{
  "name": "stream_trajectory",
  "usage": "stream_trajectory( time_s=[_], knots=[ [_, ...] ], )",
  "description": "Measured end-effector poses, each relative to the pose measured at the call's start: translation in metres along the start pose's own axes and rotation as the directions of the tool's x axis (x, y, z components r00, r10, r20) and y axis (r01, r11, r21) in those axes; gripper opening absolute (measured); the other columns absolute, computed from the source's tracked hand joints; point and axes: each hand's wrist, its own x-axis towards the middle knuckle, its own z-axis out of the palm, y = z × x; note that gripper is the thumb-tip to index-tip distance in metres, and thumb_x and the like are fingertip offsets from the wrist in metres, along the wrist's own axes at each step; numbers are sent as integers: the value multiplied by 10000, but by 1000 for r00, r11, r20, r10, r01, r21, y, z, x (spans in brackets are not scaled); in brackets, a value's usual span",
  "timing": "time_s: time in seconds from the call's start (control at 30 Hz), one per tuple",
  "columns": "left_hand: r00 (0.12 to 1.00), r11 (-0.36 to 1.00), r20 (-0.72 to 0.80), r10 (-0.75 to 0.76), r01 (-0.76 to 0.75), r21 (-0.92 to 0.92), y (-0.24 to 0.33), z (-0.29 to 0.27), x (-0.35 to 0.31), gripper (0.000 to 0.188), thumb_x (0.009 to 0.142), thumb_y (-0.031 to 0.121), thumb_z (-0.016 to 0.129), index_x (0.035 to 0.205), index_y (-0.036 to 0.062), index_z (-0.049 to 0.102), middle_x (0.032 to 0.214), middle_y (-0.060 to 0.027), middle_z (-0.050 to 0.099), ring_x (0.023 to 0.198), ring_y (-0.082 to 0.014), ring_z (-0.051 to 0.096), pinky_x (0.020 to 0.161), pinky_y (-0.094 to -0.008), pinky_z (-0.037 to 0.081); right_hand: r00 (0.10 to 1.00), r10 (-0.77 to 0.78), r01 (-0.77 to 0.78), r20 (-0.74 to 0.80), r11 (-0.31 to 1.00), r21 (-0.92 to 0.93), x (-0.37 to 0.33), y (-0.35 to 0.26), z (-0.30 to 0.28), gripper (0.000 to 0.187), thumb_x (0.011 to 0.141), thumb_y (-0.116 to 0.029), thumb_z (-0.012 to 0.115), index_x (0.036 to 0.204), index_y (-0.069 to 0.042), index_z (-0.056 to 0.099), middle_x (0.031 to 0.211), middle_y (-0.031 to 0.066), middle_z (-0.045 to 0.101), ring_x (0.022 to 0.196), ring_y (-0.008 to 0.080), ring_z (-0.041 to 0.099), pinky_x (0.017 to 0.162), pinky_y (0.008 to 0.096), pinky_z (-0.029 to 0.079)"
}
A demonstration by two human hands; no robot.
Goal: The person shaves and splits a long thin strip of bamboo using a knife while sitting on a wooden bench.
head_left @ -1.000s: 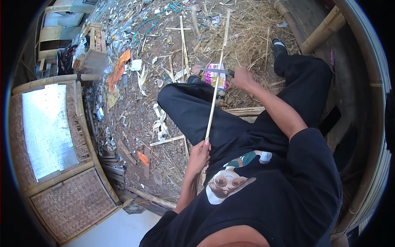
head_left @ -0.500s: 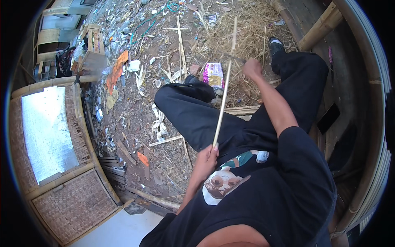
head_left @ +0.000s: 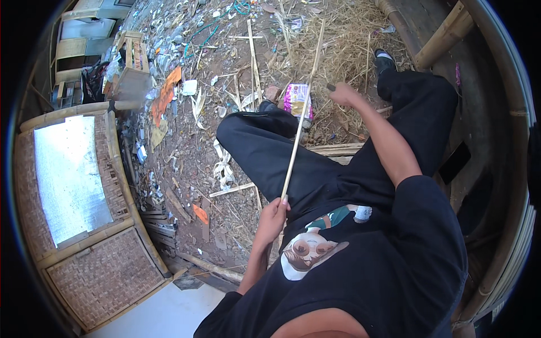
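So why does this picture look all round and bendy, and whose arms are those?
The camera sits on a person's head and looks down, and its wide lens bends straight edges. The arms are that person's own. The left hand grips the near end of a long thin bamboo strip. The right hand is further out beside the strip, holding something small and dark that I cannot make out. The person sits in black trousers over dirt ground littered with straw, wood scraps and wrappers. A woven bamboo panel lies at the left.
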Motion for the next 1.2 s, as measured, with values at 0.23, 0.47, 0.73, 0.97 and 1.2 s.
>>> stream_trajectory(
  time_s=[0.23,0.47,0.73,0.97,1.2],
  knots=[
    [925,702,-86,371,-219,678,41,-57,16,354,946,255,483,726,-3,583,558,-143,530,521,-266,527,547,-373,416,965,-122,84,-233,983,-166,6,-7,34,317,756,-176,570,994,19,650,1076,243,621,1012,373,609,876,442,489],
    [876,324,-11,481,-166,931,142,-84,6,251,893,258,559,835,28,643,660,-179,599,637,-361,586,604,-436,445,947,-125,109,-295,992,-71,14,-2,45,367,832,-309,553,989,12,637,986,250,638,955,395,614,831,454,483],
    [808,-81,158,568,-137,987,268,-79,-40,222,811,239,647,938,60,681,677,-163,600,672,-334,585,622,-412,448,891,-226,278,-394,957,81,-56,-38,15,417,872,-348,528,1041,33,516,995,292,600,974,441,574,870,497,441],
    [763,-449,341,549,-75,890,324,-68,-61,185,823,185,609,931,62,695,661,-141,579,671,-309,586,613,-429,426,862,-249,334,-441,934,126,-75,-47,37,406,929,-355,463,1000,44,494,926,321,593,908,469,577,812,526,448],
    [639,-751,552,536,62,657,326,-51,-15,250,816,76,539,1035,115,652,760,-49,611,778,-200,604,830,-359,415,944,30,35,-329,981,190,-46,-13,33,451,897,-377,483,1117,12,543,1084,290,588,1042,433,560,886,485,444]
  ],
)
